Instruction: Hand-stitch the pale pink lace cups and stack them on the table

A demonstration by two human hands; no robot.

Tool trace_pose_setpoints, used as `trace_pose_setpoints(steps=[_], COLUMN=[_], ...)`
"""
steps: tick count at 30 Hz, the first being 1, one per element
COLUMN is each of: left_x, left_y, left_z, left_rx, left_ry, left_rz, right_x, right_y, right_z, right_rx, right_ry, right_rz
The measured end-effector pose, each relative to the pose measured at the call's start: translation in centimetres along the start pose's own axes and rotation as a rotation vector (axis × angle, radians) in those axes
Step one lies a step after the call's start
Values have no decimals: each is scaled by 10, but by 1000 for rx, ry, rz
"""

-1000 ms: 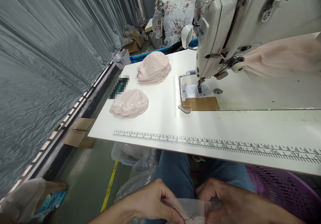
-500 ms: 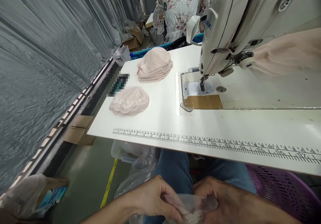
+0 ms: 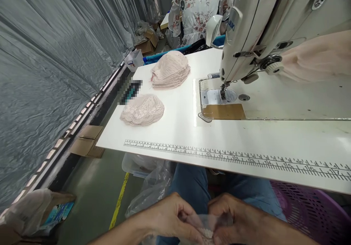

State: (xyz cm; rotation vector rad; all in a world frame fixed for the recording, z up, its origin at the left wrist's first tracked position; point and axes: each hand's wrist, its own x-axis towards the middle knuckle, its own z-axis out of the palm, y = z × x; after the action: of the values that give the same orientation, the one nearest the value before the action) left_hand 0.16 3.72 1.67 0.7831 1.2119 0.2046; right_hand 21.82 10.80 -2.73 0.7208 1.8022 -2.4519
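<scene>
Low over the lap, my left hand point(image 3: 179, 217) pinches a pale piece of lace fabric point(image 3: 206, 234) between thumb and fingers. Close beside it, my right hand point(image 3: 233, 219) grips the same lace piece from the other side. Something sheer and whitish point(image 3: 204, 219) spans the gap between the hands; I cannot tell whether it is part of the fabric or a thin plastic. The lower edge of the piece runs out of view. On the table lie a stack of pale pink fabric pieces point(image 3: 171, 69) and, nearer, a stack of lace-edged pieces point(image 3: 143, 110).
A sewing machine point(image 3: 225, 55) stands on the white table point(image 3: 175, 128), which has a printed ruler point(image 3: 236, 156) along its front edge. Pink cloth point(image 3: 320, 56) hangs beside the machine. A purple basket point(image 3: 315, 208) sits at lower right. Another person in a floral top point(image 3: 199, 5) is beyond.
My right hand has moved slightly left, and its fingers have closed on the lace piece nearer the left hand. The left hand has barely moved.
</scene>
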Motion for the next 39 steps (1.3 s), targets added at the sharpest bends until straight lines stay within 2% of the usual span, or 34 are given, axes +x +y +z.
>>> trace_pose_setpoints(steps=[3, 8, 11, 14, 18, 20, 24, 28, 33, 39], left_x=[-2, -8, -9, -8, -9, -10, -10, -1, 4, 1], left_y=[0, -4, -7, -8, -6, -5, -7, -5, -2, -5], left_z=[-1, -1, 1, 0, 0, 0, 5, 10, 10, 4], left_rx=[90, 230, 246, 246, 201, 211, 279, 212, 58, 65], left_ry=[17, 210, 240, 204, 107, 129, 193, 113, 23, 8], left_rz=[27, 2, -20, 10, 127, 143, 130, 151, 91, 44], right_x=[-3, -10, -10, -10, -12, -13, -12, -11, -11, -9], right_y=[1, 9, 12, 12, 8, 6, 8, 12, 10, 4], right_z=[-1, -8, -6, -4, -3, -4, -4, -5, -7, -7], right_rx=[-22, -17, -6, -11, -23, -30, -32, -13, -1, 16], right_ry=[44, 8, -4, 8, 0, 2, 18, 4, -10, -30], right_rz=[-13, -3, -6, -10, -9, -10, 2, 19, 50, 59])
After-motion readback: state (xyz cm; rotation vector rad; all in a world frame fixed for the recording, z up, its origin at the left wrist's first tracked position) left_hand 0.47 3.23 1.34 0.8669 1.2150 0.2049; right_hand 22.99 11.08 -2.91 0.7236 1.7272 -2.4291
